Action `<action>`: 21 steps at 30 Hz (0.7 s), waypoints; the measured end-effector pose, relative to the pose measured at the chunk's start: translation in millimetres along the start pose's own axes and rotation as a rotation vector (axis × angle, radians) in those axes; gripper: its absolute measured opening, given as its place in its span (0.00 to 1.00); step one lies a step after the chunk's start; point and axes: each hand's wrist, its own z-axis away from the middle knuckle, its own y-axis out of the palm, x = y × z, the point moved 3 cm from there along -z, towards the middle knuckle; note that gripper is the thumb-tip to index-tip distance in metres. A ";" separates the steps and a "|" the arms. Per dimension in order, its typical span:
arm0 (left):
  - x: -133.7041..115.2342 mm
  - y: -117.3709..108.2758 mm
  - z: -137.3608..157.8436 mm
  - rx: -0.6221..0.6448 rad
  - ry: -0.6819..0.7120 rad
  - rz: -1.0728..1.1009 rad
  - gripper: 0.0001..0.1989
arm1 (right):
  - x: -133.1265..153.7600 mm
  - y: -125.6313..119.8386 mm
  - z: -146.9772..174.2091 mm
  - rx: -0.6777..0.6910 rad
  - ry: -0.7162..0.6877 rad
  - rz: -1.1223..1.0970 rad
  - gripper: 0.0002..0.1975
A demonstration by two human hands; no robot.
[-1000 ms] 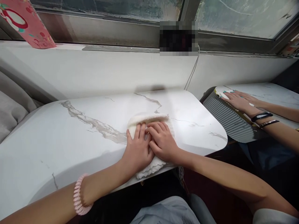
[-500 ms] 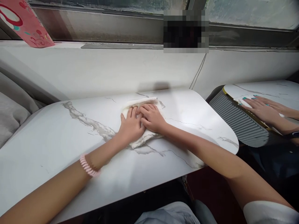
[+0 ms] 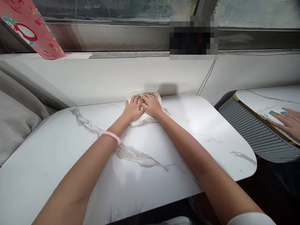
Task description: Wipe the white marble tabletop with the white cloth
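Observation:
A cream-white cloth [image 3: 145, 119] lies on the white marble-patterned table [image 3: 161, 184], at its far edge against the wall. My left hand [image 3: 133, 110] rests flat on the cloth's left part, fingers stretched out toward the wall. Beside it, my right hand [image 3: 152, 106] also presses flat on the cloth, its fingers extended. The two hands touch at the thumbs and partly cover the cloth. A pink coil band [image 3: 110, 136] circles my left wrist.
Behind the table stands a white wall [image 3: 112, 82] below a window ledge. A pink patterned packet [image 3: 44, 37] leans at the upper left. Grey fabric [image 3: 18, 115] borders the left side. On the right, another person's hand [image 3: 287, 122] rests on a white cloth on a second table [image 3: 281, 92].
My hands and the cloth have slid away from me to the table's far edge. The view has shifted slightly, and the other person's hand sits farther right.

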 end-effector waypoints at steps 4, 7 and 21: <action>-5.4 0.7 7.6 0.014 -0.010 -0.026 0.27 | 2.8 -1.8 8.9 0.000 -0.022 0.019 0.14; -14.5 0.8 21.8 0.034 -0.007 -0.028 0.27 | 8.4 -5.9 24.6 0.006 -0.038 0.039 0.14; -112.1 -3.7 178.2 0.007 0.087 0.073 0.30 | 77.0 -59.4 201.7 0.064 -0.164 0.109 0.16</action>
